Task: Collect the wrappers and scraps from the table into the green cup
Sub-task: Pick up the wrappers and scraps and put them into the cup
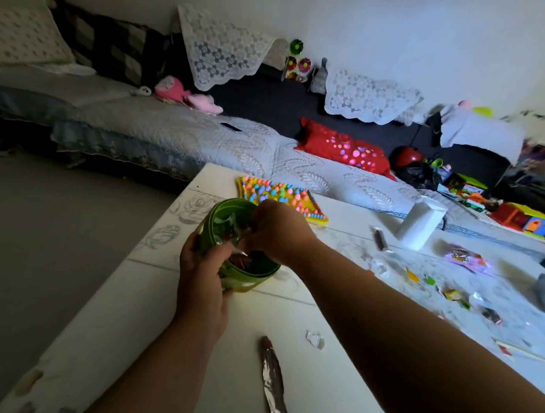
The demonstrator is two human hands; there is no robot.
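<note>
Both hands meet at the green cup (255, 278) on the tabletop (115, 335): left hand (202, 272) grips its wall, right hand (279, 230) pinches a crinkly wrapper (233, 238) into its mouth. Next likely target: the foil wrapper (272, 379) nearby, then scraps (453, 294) rightward.

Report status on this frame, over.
Left grip holds green cup; right grip pinches wrapper at its mouth. Foil strip, scraps left on table. Nothing blocking.
</note>
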